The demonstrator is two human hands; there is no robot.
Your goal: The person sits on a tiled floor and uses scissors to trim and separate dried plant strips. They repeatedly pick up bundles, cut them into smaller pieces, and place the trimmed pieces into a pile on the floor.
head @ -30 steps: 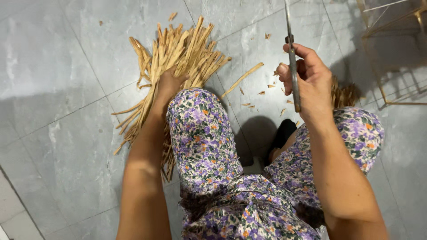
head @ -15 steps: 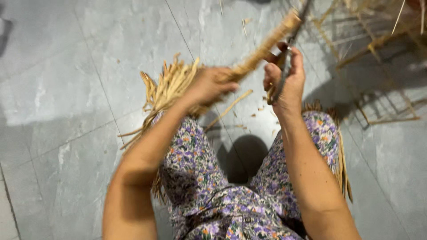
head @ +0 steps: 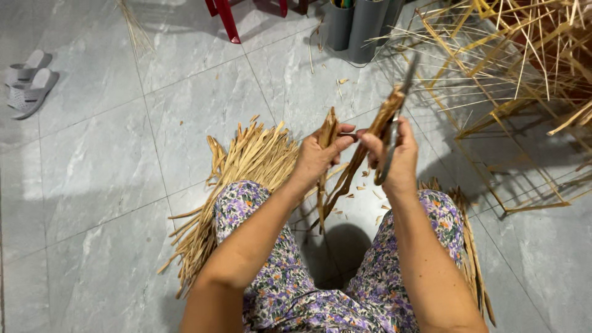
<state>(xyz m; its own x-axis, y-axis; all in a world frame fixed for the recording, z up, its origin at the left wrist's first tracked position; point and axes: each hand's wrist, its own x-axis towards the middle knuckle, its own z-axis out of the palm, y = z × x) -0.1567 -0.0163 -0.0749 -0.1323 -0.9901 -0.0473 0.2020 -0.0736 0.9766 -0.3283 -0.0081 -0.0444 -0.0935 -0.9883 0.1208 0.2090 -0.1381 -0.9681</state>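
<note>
Left hand (head: 316, 159) closed around one half of a split bamboo strip (head: 330, 132), held upright over the tiled floor (head: 98, 166), between the knees; right hand (head: 394, 161) wrapped round a knife (head: 392, 139) and pinching the other half (head: 376, 132) against it; the halves meet below the hands, so the split is partway down. Heap of cut strips (head: 246, 166) lies on the floor just beyond the left knee; grey sandals (head: 28, 83) near the floor's far left edge. Risk, as judged: blade sits close to the right fingers; a sudden give in the grain could drive it into them, or run the split off-centre.
</note>
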